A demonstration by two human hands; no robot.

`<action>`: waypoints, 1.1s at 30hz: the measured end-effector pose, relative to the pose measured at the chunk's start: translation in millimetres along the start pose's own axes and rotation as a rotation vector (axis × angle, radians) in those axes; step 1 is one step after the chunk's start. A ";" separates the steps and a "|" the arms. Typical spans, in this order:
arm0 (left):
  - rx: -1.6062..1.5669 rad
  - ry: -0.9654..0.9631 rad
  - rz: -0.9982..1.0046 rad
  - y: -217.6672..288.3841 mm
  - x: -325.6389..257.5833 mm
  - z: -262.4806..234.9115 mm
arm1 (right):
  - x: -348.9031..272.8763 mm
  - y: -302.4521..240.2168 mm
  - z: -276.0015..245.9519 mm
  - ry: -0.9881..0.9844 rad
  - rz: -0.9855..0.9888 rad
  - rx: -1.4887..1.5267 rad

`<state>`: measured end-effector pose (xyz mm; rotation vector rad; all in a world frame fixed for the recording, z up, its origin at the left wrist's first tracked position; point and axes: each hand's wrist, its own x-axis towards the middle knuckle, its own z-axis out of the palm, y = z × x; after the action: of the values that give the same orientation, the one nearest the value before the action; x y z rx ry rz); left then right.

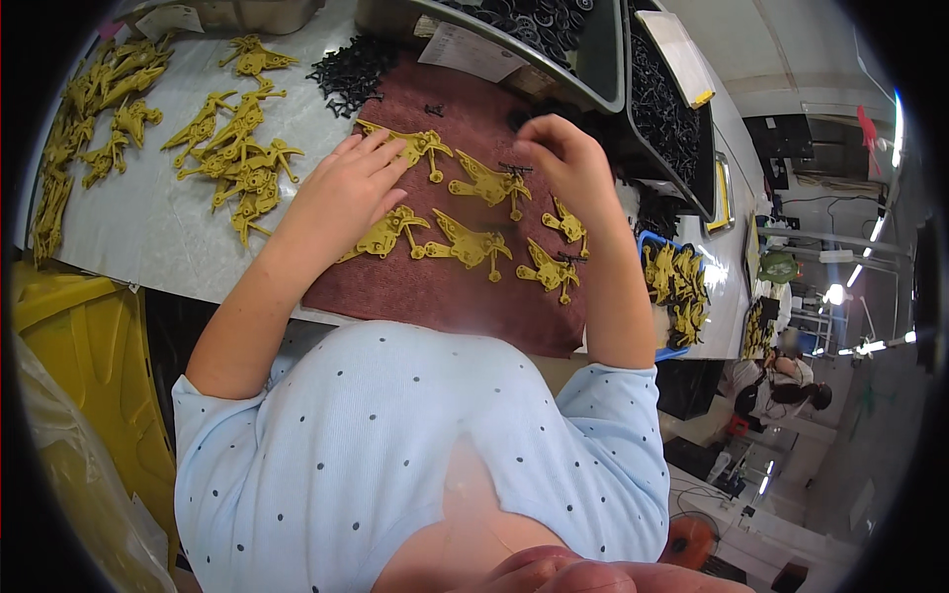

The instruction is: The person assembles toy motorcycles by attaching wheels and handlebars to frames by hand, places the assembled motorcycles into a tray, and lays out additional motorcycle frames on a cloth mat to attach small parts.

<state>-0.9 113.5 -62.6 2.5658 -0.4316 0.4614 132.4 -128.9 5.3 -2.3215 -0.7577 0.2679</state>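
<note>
Two rows of yellow plastic parts [473, 244] lie on a dark red cloth [435, 296]; each has a pointed end and thin arms. My left hand [351, 188] is open, fingers stretched out over the left end of the rows. Its fingertips rest at a yellow part [427, 148] in the far row, and the hand partly hides the part below it. My right hand [573, 163] is curled at the cloth's far right, thumb and fingers brought together; anything between them is hidden. Close to it, a small black piece [515, 169] sits on another yellow part [489, 183].
Loose black pieces [351, 74] are heaped beyond the cloth. More yellow parts [237, 158] lie in piles on the left of the grey table [188, 262]. Large bins [613, 59] of black pieces stand at the back right. A blue basket [675, 351] holds yellow parts at right.
</note>
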 end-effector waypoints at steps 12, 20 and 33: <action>-0.020 -0.010 0.015 -11.8 1.9 -0.8 | 49.9 -22.7 36.1 -0.316 0.435 0.679; 0.184 -0.044 0.027 -6.1 33.7 -18.5 | 51.8 -5.2 37.1 -0.192 0.323 0.181; 0.175 -0.063 0.115 -14.8 31.0 5.6 | 52.3 18.5 47.0 0.051 -0.148 -0.329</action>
<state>33.7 116.2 -61.0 2.7404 -0.5877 0.4796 165.3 -84.2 -41.7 -2.5485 -1.0051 0.0169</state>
